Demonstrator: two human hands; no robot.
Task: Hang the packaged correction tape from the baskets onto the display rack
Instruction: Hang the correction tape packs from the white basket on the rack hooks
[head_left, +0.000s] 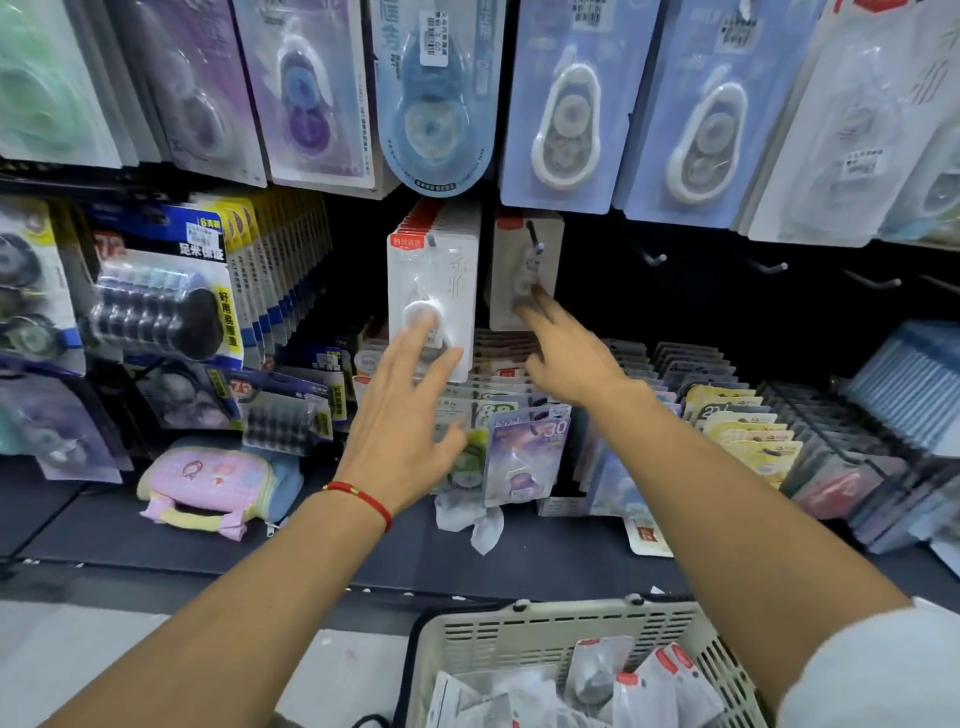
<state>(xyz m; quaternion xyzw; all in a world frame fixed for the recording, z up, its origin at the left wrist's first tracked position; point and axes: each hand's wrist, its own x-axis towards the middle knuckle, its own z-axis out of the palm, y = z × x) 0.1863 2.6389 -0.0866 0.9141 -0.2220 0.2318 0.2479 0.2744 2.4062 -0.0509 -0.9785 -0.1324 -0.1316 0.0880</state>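
A person stocking a stationery display reaches both arms toward the middle row of a dark pegboard rack, where white-carded correction tape packs with red header strips hang on metal hooks. The left hand (400, 410), a red cord bracelet (363, 499) at its wrist, is spread with fingers straight and released, its fingertips (426, 332) resting against the front pack of a full stack (434, 291). The right hand (563, 358) stretches further in, two extended fingers (532, 306) touching the lower face of a single pack (524, 270) already threaded on the neighbouring hook (535, 239); it seems to press rather than grip, though blur makes the contact hard to read. More of the same red-topped packs lie heaped in the beige plastic basket (545, 629) at the bottom edge, so the job looks far from finished. Several bare hooks (654, 258) stand to the right. The risk from here is plain: the lone pack hangs near the hook's tip, and a careless nudge or quick withdrawal could slide it off onto the shelf (311, 545) below, among the upright rows of boxed stock (737, 421). Pushing too hard on the crowded left stack could likewise pop the front card loose or tear its hang hole.
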